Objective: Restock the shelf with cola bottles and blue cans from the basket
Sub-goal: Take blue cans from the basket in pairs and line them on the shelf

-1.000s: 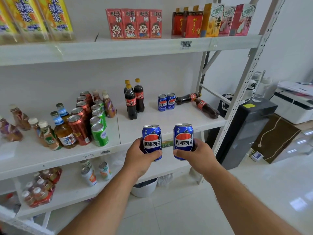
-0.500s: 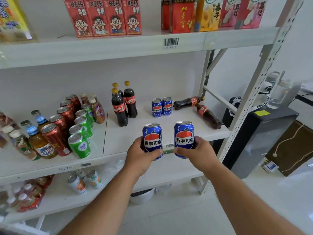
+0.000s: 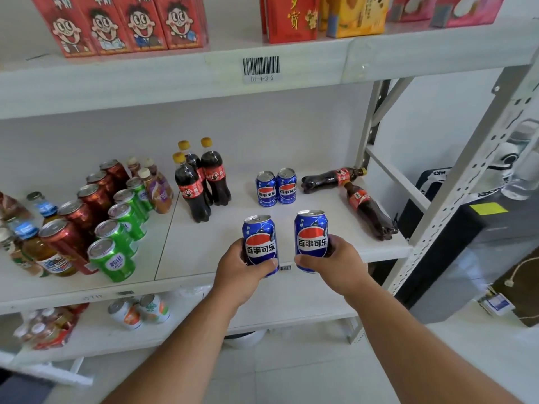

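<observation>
My left hand (image 3: 243, 271) grips one blue can (image 3: 259, 237) and my right hand (image 3: 335, 263) grips a second blue can (image 3: 310, 234). Both cans are upright, held side by side over the front edge of the middle shelf (image 3: 221, 246). Two more blue cans (image 3: 276, 188) stand on that shelf farther back. Three cola bottles (image 3: 201, 179) stand upright to their left. One cola bottle (image 3: 332, 177) lies on its side at the back right, and another lying cola bottle (image 3: 369, 211) points toward the front. The basket is out of view.
Red cans (image 3: 75, 220), green cans (image 3: 122, 225) and tea bottles (image 3: 38, 246) fill the shelf's left half. Drink cartons (image 3: 122, 21) line the upper shelf. The grey upright post (image 3: 455, 196) stands at the right, with a black unit (image 3: 472, 249) beyond it. Cans (image 3: 137, 310) lie on the lower shelf.
The view has closed in on the shelf. Both hands have carried their cans forward, from in front of the shelf edge to over it.
</observation>
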`<state>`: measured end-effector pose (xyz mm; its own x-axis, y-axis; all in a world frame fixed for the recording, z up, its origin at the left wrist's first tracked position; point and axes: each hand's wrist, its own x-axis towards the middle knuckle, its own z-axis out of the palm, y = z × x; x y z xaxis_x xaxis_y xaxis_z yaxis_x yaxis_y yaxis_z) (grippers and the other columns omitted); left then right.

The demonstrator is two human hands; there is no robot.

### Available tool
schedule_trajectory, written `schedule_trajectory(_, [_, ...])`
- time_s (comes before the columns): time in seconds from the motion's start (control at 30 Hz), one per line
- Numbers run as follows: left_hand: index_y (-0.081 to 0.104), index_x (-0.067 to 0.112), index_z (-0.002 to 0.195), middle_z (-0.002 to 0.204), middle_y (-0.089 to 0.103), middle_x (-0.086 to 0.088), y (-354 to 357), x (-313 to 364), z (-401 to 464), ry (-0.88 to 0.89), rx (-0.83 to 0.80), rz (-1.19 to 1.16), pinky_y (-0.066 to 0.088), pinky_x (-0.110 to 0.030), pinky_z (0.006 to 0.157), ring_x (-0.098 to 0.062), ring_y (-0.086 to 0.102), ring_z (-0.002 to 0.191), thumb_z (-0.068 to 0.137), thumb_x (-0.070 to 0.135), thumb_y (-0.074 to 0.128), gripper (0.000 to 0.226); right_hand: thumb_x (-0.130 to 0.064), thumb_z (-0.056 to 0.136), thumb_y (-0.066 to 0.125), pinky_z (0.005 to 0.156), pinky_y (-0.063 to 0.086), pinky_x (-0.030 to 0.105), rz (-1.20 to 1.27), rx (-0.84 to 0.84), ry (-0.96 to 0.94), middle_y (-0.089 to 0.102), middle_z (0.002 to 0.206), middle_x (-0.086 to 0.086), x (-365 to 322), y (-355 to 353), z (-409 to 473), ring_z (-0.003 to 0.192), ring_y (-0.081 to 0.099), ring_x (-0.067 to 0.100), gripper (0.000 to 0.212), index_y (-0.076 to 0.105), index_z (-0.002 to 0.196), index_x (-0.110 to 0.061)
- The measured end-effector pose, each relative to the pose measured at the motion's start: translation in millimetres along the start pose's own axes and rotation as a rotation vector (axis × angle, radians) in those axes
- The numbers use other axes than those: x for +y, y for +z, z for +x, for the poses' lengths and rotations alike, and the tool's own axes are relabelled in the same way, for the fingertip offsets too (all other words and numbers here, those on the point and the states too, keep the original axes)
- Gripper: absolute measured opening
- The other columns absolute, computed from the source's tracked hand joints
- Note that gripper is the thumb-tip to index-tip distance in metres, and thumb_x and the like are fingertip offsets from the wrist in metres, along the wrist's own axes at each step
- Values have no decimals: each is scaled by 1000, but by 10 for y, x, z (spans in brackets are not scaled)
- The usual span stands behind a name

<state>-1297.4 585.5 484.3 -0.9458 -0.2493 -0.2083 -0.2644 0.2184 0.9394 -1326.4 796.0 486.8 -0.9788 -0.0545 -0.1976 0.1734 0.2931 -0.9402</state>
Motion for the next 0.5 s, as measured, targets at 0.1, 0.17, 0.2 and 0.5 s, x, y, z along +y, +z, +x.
schedule_trajectory(0.1, [62, 32, 125, 114, 73, 13, 17, 3, 252, -11, -5, 2, 57, -28, 84, -6, 69, 103, 77, 20, 93, 59, -27, 75, 93, 69, 53, 17, -13, -5, 18, 74, 104, -11, 18, 36, 233, 93, 70, 6, 53, 63, 118, -28])
schedule_trajectory(0.17, [64, 30, 126, 115, 75, 10, 22, -23, 440, -10, -5, -16, 60, -34, 92, -9, 72, 104, 75, 19, 93, 60, -27, 71, 95, 73, 57, 22, -24, 2, 26, 77, 103, -8, 43, 66, 400, 93, 74, 10, 52, 67, 116, -26])
schedule_trajectory(0.2, [65, 30, 126, 114, 76, 10, 27, -43, 535, -5, -9, -21, 60, -35, 93, -10, 73, 103, 74, 18, 94, 61, -27, 70, 95, 76, 59, 24, -29, 8, 29, 78, 102, -8, 61, 79, 488, 93, 75, 11, 53, 68, 116, -25])
schedule_trajectory(0.5, [66, 29, 123, 110, 77, 8, 146, -218, 1118, -1, -53, -30, 55, -23, 79, -8, 73, 99, 76, 12, 91, 56, -32, 67, 96, 88, 63, 35, -95, 33, 58, 78, 102, -9, 273, 211, 1033, 94, 75, 11, 60, 68, 120, -25])
